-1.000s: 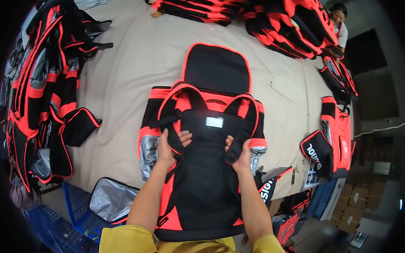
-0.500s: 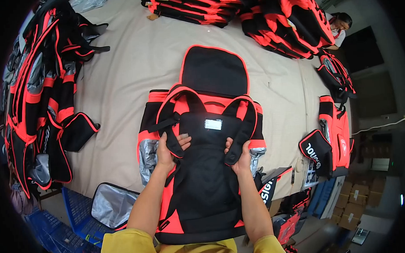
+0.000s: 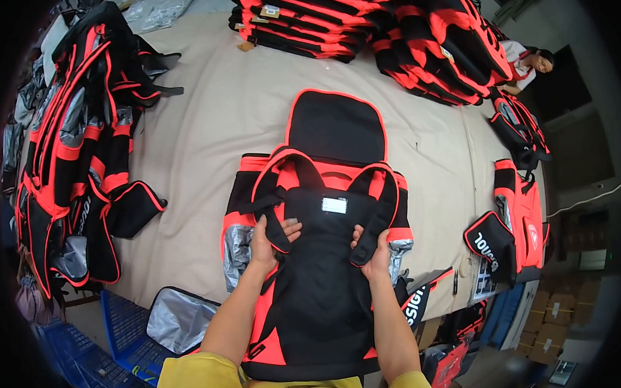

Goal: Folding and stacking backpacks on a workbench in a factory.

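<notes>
A black backpack with orange-red trim lies back panel up on the cloth-covered table, its bottom end close to my body. Its black lid flap is spread out on the far side, and a white label sits high on the back panel. My left hand is closed round the lower part of the left shoulder strap. On the other side my right hand grips the right shoulder strap, its fingertips over the inner edge. Silver side panels show beside both hands.
Similar backpacks are piled at the left and stacked at the far edge. Another bag lies at the right. Blue plastic crates and a silver-lined flap are at lower left. A person is at far right.
The whole scene sits slightly lower and further right in the picture, as the view has shifted. Both hands keep their hold on the straps, and the backpack looks unchanged on the table.
</notes>
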Action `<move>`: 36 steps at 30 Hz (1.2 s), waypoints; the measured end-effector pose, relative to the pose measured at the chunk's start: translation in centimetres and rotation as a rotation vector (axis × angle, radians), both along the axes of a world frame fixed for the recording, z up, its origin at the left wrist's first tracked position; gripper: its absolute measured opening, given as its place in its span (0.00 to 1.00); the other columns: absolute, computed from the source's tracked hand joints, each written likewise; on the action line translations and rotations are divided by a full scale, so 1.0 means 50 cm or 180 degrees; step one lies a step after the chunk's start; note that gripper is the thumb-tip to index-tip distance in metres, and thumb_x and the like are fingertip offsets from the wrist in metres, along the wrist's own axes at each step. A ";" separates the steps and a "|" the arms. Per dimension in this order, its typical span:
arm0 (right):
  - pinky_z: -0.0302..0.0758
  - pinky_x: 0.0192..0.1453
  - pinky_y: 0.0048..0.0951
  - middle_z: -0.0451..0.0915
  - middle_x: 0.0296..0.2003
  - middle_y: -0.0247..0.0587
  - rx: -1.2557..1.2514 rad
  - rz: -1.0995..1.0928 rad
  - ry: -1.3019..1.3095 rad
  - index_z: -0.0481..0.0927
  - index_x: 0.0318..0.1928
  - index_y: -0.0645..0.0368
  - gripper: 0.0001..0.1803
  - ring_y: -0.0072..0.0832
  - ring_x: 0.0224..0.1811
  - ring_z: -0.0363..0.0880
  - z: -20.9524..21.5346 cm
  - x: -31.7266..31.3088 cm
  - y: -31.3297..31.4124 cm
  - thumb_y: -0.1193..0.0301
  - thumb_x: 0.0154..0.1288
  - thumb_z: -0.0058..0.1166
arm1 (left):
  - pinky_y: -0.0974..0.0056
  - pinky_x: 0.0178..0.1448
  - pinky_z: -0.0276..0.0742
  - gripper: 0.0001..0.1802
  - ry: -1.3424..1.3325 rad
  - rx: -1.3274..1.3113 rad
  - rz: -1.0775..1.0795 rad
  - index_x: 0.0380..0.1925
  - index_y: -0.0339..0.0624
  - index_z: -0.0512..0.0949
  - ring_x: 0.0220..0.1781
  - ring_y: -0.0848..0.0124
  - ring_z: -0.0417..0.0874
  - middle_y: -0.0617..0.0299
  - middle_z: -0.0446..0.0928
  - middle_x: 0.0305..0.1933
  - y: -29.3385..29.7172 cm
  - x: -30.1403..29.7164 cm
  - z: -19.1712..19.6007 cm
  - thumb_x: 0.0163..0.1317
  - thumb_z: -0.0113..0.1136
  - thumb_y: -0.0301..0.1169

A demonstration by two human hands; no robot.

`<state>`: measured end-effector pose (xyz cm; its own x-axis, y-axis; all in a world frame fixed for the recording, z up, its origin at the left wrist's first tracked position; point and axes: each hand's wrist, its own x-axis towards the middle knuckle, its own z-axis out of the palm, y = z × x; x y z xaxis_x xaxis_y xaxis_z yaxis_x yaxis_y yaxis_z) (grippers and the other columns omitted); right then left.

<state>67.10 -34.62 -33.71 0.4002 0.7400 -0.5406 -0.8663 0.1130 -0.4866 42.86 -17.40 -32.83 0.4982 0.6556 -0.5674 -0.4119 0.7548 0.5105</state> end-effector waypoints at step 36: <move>0.86 0.49 0.40 0.87 0.49 0.54 -0.0203 0.0300 0.0019 0.79 0.59 0.71 0.44 0.41 0.44 0.88 0.136 -0.057 -0.077 0.36 0.83 0.33 | 0.47 0.77 0.72 0.40 -0.0852 -0.0086 -0.0595 0.57 0.17 0.78 0.66 0.45 0.83 0.36 0.83 0.60 -0.014 -0.060 0.087 0.76 0.38 0.52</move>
<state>64.23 -38.48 -26.88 0.3272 0.7382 -0.5899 -0.8744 -0.0001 -0.4851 39.86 -18.10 -28.48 0.7423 0.5253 -0.4159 -0.3818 0.8417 0.3817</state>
